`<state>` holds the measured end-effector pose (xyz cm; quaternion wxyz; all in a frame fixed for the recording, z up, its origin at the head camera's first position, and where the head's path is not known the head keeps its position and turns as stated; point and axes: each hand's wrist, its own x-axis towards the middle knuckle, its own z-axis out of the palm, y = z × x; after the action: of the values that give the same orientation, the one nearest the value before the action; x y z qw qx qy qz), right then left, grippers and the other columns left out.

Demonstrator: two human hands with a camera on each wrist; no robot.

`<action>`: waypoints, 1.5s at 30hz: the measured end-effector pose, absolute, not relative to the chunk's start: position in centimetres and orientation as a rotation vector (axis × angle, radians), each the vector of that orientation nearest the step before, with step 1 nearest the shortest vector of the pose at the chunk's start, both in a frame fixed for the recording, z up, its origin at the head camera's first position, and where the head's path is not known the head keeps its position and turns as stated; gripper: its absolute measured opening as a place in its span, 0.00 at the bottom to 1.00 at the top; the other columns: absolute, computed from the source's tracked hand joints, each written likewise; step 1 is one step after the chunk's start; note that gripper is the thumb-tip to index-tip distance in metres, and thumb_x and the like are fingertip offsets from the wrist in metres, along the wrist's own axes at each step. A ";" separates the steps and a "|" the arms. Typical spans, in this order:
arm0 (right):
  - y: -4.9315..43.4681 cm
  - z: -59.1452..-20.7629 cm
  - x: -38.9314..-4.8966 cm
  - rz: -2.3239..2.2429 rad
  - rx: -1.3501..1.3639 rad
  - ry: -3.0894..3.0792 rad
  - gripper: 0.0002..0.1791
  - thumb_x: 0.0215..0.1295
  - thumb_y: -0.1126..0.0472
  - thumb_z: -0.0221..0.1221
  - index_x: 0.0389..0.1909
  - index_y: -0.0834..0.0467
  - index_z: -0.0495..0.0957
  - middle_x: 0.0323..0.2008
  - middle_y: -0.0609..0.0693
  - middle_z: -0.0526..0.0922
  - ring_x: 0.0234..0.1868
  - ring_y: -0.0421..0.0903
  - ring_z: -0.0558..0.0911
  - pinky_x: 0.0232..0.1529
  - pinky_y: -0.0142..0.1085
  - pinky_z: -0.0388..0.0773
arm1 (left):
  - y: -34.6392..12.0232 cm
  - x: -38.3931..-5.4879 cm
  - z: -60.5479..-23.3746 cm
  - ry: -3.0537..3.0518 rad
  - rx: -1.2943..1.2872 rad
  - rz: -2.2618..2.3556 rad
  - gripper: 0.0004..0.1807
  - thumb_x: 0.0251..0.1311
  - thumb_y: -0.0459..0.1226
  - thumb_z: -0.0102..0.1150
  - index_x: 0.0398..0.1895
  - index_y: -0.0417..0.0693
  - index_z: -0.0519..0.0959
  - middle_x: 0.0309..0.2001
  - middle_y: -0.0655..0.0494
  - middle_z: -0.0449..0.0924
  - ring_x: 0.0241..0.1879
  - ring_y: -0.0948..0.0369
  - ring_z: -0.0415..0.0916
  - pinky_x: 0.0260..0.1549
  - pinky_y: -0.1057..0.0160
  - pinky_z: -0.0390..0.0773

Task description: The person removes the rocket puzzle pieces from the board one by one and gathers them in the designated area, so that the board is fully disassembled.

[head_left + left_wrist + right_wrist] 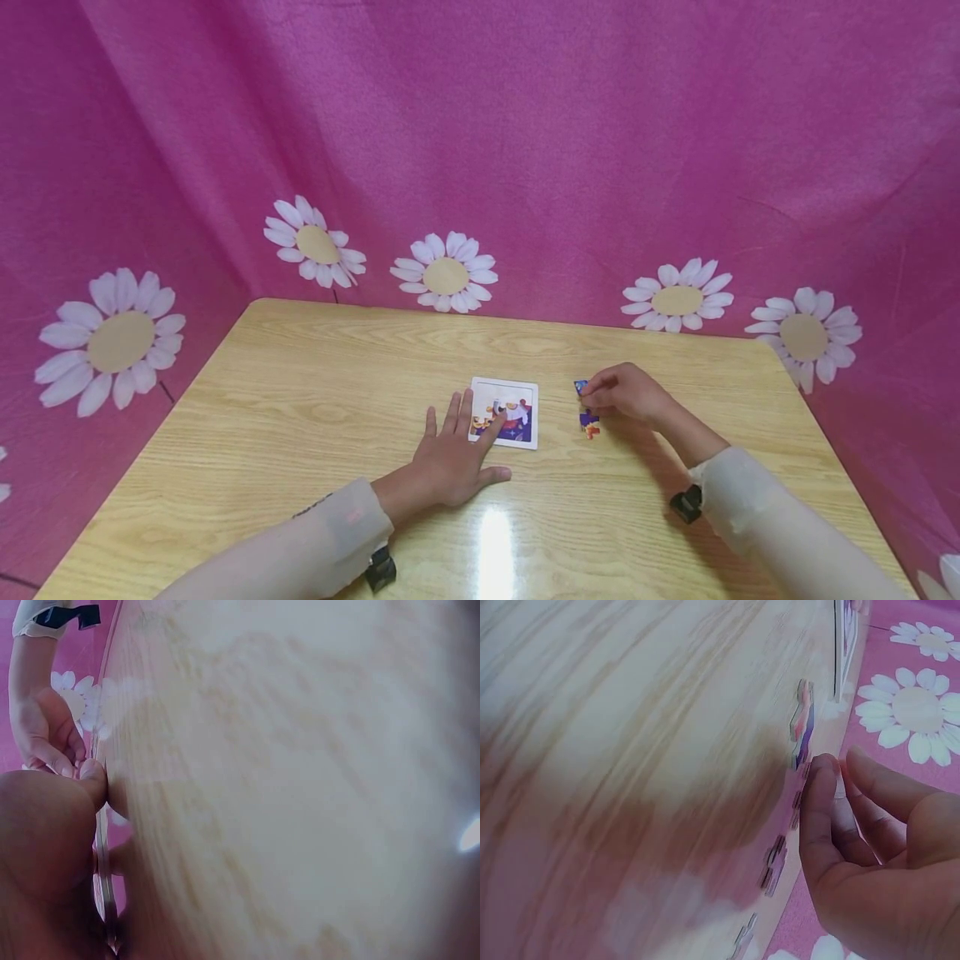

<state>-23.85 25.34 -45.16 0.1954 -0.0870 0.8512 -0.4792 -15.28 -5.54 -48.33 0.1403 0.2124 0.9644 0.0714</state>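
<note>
Small colourful puzzle pieces (588, 417) right of frame centre, right hand (626, 393) pinching one, left hand (450, 458) flat, fingers on puzzle board (517, 392).

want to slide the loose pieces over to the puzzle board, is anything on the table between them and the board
Nothing visible lies between them. The loose puzzle pieces sit under the right hand, and only bare table separates them from the puzzle board. The left hand rests on the board's near-left corner, away from that gap.

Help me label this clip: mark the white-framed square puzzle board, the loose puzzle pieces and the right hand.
white-framed square puzzle board (525, 388), head view, top border
loose puzzle pieces (590, 427), head view, lower piece
right hand (630, 392), head view, knuckles
</note>
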 end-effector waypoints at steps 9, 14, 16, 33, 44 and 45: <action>23.6 -44.8 -24.1 -1.285 -0.271 2.434 0.11 0.67 0.68 0.67 0.45 0.71 0.85 0.39 0.57 0.88 0.38 0.43 0.85 0.43 0.37 0.85 | -5.6 -15.3 -48.3 2.784 0.614 0.209 0.45 0.70 0.72 0.36 0.85 0.70 0.44 0.82 0.35 0.27 0.82 0.40 0.26 0.73 0.29 0.37; 22.6 -44.8 -24.3 -1.294 -0.290 2.427 0.11 0.66 0.67 0.68 0.45 0.71 0.85 0.41 0.58 0.88 0.37 0.42 0.83 0.42 0.37 0.84 | -5.6 -15.3 -48.4 2.772 0.611 0.217 0.45 0.70 0.72 0.37 0.85 0.70 0.43 0.82 0.35 0.26 0.81 0.40 0.24 0.73 0.29 0.35; 22.3 -44.8 -24.3 -1.320 -0.305 2.416 0.12 0.66 0.67 0.67 0.46 0.72 0.85 0.42 0.59 0.88 0.38 0.42 0.83 0.44 0.38 0.84 | -5.6 -15.3 -48.4 2.771 0.609 0.219 0.45 0.69 0.72 0.37 0.85 0.70 0.43 0.82 0.35 0.26 0.81 0.40 0.24 0.73 0.29 0.35; 18.6 -45.2 -25.3 -1.280 -0.330 2.492 0.10 0.65 0.62 0.70 0.44 0.63 0.89 0.48 0.57 0.89 0.48 0.49 0.84 0.48 0.37 0.81 | -5.6 -15.3 -48.3 2.778 0.612 0.209 0.45 0.69 0.73 0.35 0.85 0.71 0.44 0.83 0.36 0.27 0.82 0.41 0.25 0.73 0.29 0.37; 16.6 -45.5 -25.5 -1.350 -0.448 2.426 0.11 0.66 0.65 0.68 0.46 0.66 0.87 0.40 0.57 0.90 0.43 0.49 0.86 0.50 0.40 0.82 | -5.5 -15.3 -48.2 2.777 0.615 0.193 0.45 0.69 0.73 0.35 0.85 0.70 0.45 0.83 0.36 0.28 0.82 0.41 0.26 0.73 0.29 0.37; 16.5 -45.6 -25.5 -1.365 -0.443 2.411 0.11 0.66 0.66 0.68 0.46 0.67 0.87 0.39 0.58 0.90 0.42 0.49 0.87 0.48 0.39 0.82 | -5.5 -15.3 -48.2 2.775 0.613 0.195 0.45 0.69 0.73 0.35 0.85 0.70 0.44 0.83 0.36 0.28 0.82 0.41 0.26 0.73 0.29 0.37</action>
<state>-25.50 16.49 -45.57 0.1670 -0.1557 0.8473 -0.4796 -15.30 -5.52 -48.22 0.1459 0.2128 0.9638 0.0676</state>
